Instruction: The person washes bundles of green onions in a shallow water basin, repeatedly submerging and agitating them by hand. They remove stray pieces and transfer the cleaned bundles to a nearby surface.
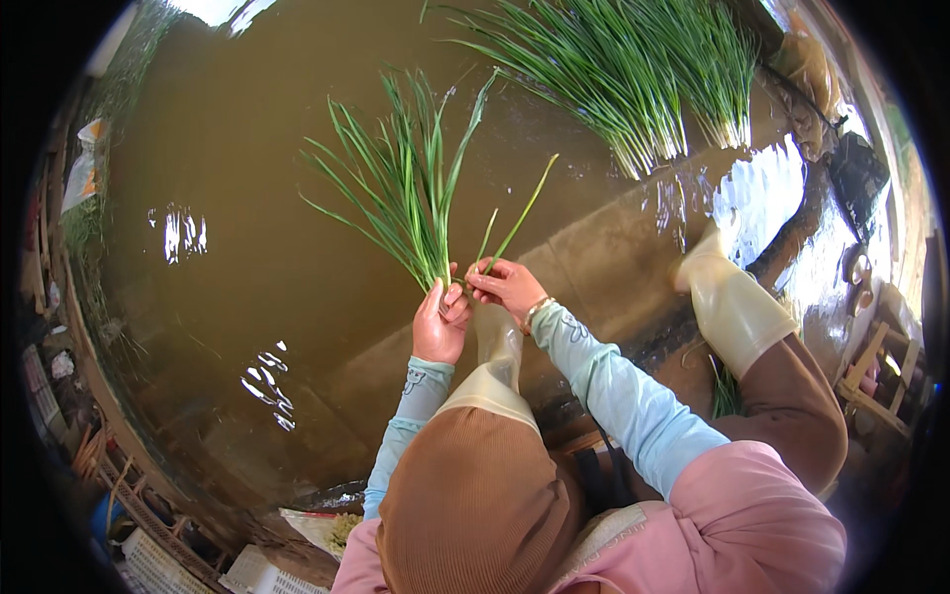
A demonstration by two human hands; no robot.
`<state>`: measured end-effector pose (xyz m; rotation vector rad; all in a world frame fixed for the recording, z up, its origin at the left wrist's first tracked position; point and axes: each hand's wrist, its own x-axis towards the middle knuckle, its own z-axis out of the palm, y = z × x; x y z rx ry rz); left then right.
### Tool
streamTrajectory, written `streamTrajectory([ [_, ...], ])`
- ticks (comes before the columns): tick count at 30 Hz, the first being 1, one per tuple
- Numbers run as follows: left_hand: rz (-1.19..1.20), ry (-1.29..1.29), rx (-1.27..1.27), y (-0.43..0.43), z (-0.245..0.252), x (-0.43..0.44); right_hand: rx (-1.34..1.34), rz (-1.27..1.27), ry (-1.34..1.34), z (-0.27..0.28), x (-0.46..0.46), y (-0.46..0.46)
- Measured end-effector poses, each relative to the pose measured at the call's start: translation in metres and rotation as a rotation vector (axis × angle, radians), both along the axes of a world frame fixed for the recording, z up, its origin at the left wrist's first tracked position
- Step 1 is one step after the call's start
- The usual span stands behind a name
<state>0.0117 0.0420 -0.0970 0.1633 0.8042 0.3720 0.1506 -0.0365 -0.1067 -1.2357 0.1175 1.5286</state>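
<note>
A bunch of long green leaves (pixel 415 200), like garlic chives or scallions, fans up and away from my left hand (pixel 444 319), which grips it near the stem ends. Close beside it on the right, my right hand (pixel 506 284) pinches a loose leaf (pixel 524 211) between thumb and fingers. A second, shorter leaf (pixel 486 236) also rises from those fingers. The fingertips of both hands nearly meet at the base of the bunch. Both hands are above the muddy brown water (pixel 245 156).
Larger bunches of the same greens (pixel 594 82) lie in the water at the upper right, white stem ends towards me. My legs wear pale rubber boots (pixel 735 304) in the water. A submerged ledge (pixel 586 260) crosses below. Plastic baskets (pixel 141 512) stand at lower left, a wooden frame (pixel 879 379) at right.
</note>
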Motion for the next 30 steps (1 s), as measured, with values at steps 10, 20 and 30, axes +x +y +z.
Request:
streamTrajectory([
  [10, -0.344, 0.162, 0.175, 0.007, -0.004, -0.002, -0.293, 0.616, -0.78, -0.014, 0.055, -0.087],
  [20, 0.206, -0.537, -0.074, 0.094, 0.093, 0.016, -0.533, 0.353, -1.86, 0.0, 0.221, -0.075],
  [30, 0.045, -0.079, 0.196, 0.073, 0.066, 0.027, -0.944, 0.623, -1.522, -0.016, 0.268, -0.023],
])
